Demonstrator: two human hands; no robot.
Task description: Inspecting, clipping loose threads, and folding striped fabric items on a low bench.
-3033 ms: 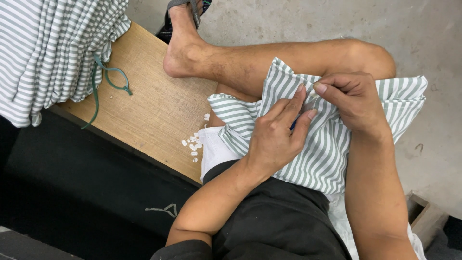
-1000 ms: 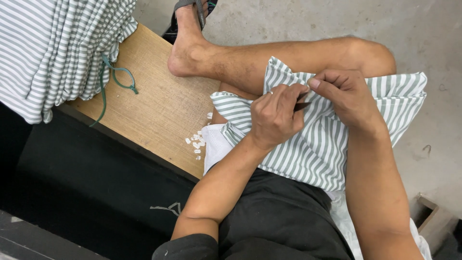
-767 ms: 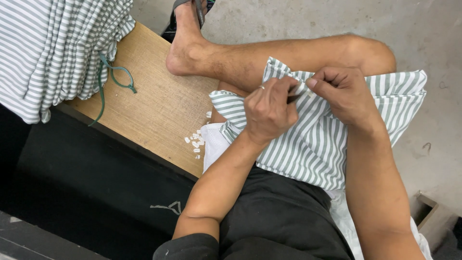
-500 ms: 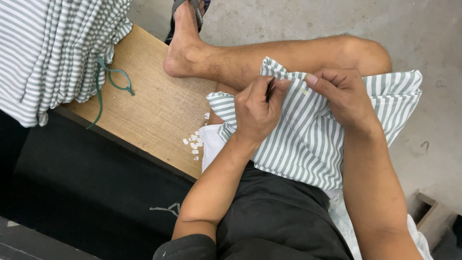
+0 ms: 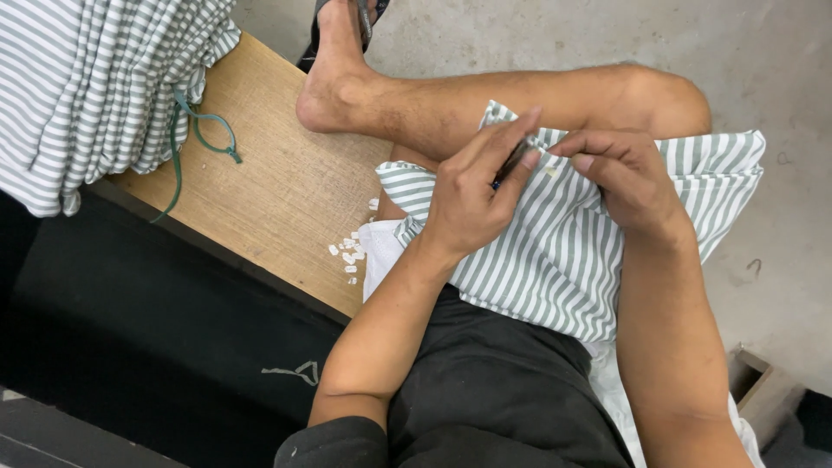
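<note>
Striped green-and-white cloth [image 5: 572, 251] lies folded over the person's lap and raised knee, its far edge running from the shin to the right, where a corner hangs over the grey concrete floor [image 5: 780, 78]. At the cloth's upper edge a small pale label [image 5: 549, 170] sits between the two hands. The left hand [image 5: 472, 204] grips a thin dark tool [image 5: 513, 161], pinched between thumb and forefinger, its tip at the cloth edge just beside the label. The right hand [image 5: 620, 178] is clenched on the cloth, fingertips pinching the fabric right next to the tool.

To the left, a wooden desk [image 5: 269, 182] carries a scatter of small white scraps [image 5: 348, 256] near its front edge, close to the cloth. A stack of the same striped cloth [image 5: 95, 87] covers the desk's far left corner, with a green cord [image 5: 201, 130] trailing from it. Between stack and scraps the wood is bare. Below the desk edge everything is dark.
</note>
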